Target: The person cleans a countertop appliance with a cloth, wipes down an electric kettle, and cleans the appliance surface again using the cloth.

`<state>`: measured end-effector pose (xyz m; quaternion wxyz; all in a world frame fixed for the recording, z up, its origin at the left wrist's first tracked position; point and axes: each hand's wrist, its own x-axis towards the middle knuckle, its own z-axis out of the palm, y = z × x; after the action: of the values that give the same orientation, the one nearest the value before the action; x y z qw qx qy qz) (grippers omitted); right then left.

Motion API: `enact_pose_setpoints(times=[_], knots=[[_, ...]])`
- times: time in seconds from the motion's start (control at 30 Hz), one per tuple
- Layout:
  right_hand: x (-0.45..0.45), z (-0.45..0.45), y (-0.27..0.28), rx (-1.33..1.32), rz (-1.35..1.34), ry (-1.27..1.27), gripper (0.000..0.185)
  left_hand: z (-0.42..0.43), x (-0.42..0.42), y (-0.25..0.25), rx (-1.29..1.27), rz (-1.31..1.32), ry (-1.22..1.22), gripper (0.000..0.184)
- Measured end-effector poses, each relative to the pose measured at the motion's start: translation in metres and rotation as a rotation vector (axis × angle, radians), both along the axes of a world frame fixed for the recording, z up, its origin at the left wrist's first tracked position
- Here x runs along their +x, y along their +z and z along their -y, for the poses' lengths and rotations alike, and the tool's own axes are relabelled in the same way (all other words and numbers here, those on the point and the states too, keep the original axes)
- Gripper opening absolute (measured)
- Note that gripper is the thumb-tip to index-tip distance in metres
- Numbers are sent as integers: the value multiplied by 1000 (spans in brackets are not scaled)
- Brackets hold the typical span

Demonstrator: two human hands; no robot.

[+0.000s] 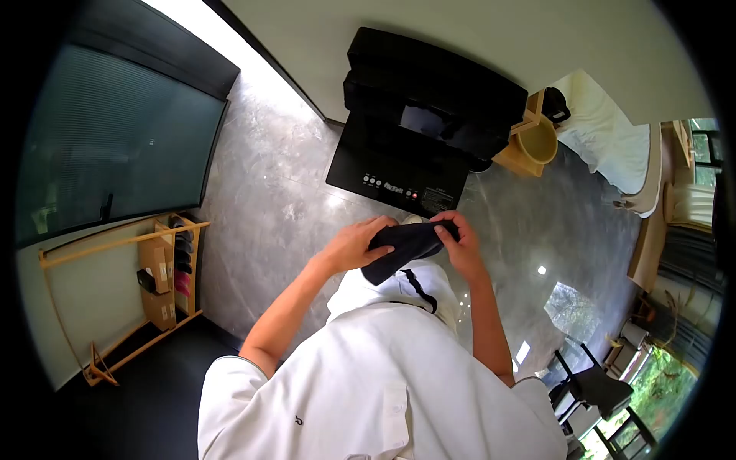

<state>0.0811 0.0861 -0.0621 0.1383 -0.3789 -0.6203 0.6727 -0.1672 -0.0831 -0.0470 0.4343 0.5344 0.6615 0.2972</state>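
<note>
Dark cloth was up in the air in front of the wearer's waist, held by both hands, bunched and folded over itself. One end hung down toward the white trousers; a black cord showed just below it.

Left hand: thumb and fingers pinched the cloth's upper right end. Right hand: gripped the left part, thumb laid on top, the other fingers partly hidden. Hands apart, cloth spanning between them.

Past the hands, a flat black panel sat over the grey floor. Round buttons ran along its near edge, one marker red, small print by the near right corner. Cloth and left hand lined up just below that corner in view; no contact could be confirmed. A bulky black unit stood at the panel's far edge, probably an appliance, but dark on dark made it hard to tell.

Left side: wooden rack with cardboard boxes and a pink item, below a dark glass panel. Right side: tan round bin near white bedding, black chair lower down.
</note>
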Motion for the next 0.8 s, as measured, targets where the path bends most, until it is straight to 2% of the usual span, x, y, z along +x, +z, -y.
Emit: enact_pose_setpoints(times=[0.03, 0.07, 0.1, 0.17, 0.2, 0.23, 0.3, 0.37, 0.4, 0.43, 0.5, 0.57, 0.63, 0.67, 0.7, 0.73, 0.8], knots=[[0, -2, -6, 29, -13, -7, 16, -1, -2, -10, 35, 64, 26, 46], [2, -5, -12, 54, -24, -9, 18, -2, -8, -23, -86, 137, 43, 42], [3, -7, -6, 41, -19, -8, 18, 1, -12, -31, -99, 143, 45, 42], [-6, -25, 15, 130, 125, 49, 24, -4, -34, -50, -148, -76, -87, 36], [-8, -35, 19, 145, 235, 103, 28, 0, -44, -80, -116, -120, -89, 32], [-8, -43, 12, 144, 235, 89, 28, -10, -49, -72, -184, -172, -43, 34], [-9, -58, -16, 385, 298, 190, 24, -27, -60, -74, -7, -336, 13, 33], [-20, -68, -42, 475, 222, 124, 24, -56, -63, -36, 62, -451, 105, 34], [-26, -69, -44, 574, 145, 61, 24, -63, -65, -34, 210, -518, 147, 36], [-29, -69, -44, 575, 147, 52, 24, -66, -66, -35, 215, -518, 139, 36], [-37, -72, -42, 739, 148, 12, 29, -72, -72, -45, 334, -594, 172, 37], [-41, -69, -66, 815, 170, 6, 31, -70, -76, -75, 383, -599, 125, 36], [-37, -53, -105, 879, 212, -9, 33, -63, -77, -110, 302, -579, 33, 31], [-33, -41, -127, 923, 337, 42, 35, -55, -78, -132, 198, -560, -39, 27], [-30, -29, -141, 963, 460, 101, 36, -45, -76, -148, 197, -550, -54, 27], [-32, -18, -144, 962, 468, 97, 36, -38, -73, -159, 129, -495, -76, 26], [-42, 9, -151, 1028, 569, -38, 36, -35, -75, -172, 15, -421, -97, 31]])
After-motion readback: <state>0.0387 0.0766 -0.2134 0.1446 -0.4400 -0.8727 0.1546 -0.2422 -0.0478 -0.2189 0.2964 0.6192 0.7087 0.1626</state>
